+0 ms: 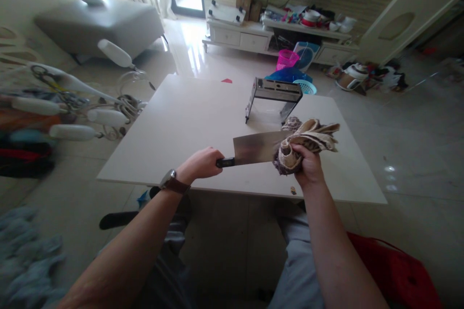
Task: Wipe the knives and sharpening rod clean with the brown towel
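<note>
My left hand [201, 163] is closed round the black handle of a broad steel cleaver [255, 147], held level over the white table [188, 120]. A watch sits on that wrist. My right hand [308, 166] grips a bunched beige and grey cloth [308, 142] pressed against the far end of the blade. Both hands hover above the table's near edge.
A metal knife rack [273, 96] stands on the table behind the cleaver. A grey sofa [101, 21] is at far left, a low TV cabinet [253, 36] at the back, and baskets [293, 70] lie on the floor. White-handled tools [90, 116] lie left of the table. A red object [398, 270] sits by my right leg.
</note>
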Motion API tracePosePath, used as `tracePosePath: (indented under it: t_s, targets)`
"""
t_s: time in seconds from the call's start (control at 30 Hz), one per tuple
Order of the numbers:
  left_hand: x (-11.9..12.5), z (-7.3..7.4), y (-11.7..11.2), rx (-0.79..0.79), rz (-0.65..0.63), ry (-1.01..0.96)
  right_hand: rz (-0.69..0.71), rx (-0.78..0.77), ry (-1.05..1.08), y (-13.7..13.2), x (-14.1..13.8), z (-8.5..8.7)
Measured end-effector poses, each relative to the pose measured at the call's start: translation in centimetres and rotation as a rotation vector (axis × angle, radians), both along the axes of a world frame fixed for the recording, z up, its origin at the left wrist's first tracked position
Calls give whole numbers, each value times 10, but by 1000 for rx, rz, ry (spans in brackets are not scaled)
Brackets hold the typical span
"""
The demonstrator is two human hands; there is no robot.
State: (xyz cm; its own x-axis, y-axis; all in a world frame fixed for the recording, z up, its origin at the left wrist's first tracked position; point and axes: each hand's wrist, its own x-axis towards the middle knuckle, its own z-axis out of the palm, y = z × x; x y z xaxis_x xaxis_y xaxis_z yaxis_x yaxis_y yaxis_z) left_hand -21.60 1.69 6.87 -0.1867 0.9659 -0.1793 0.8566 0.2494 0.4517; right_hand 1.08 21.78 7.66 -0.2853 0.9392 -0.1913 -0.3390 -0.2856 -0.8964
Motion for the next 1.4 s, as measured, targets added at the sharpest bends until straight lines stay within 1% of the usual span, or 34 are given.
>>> tracePosePath:
  t_s: [0.13,0.3,0.4,0.5,0.63,0.73,0.83,1.0,1.1,1.23,1.4]
  targets:
    - [1,1,0,-14,-5,43,48,49,-78,-2,0,-3]
    - [4,0,1,-14,7,63,-14,100,-20,-3,-4,-10]
    - [9,-2,2,-5,2,60,-74,98,44,-2,-6,-13]
    - [19,-5,4,8,3,32,-143,66,77,1,-6,-16]
    - [31,-8,8,33,7,-37,-264,-31,132,7,-5,-20]
    - [37,-9,9,35,10,-85,-297,-106,189,10,-5,-22]
    - [42,-9,10,28,41,-122,-281,-174,211,12,-3,-24]
    - [49,-12,13,28,65,-232,-256,-149,223,14,-1,-25]
    - [54,-14,16,43,88,-303,-233,-164,208,11,-3,-24]
    - [62,-16,21,68,123,-380,-147,-159,170,-2,-11,-23]
    - [70,-18,24,99,172,-409,-82,-152,154,-23,-25,-23]
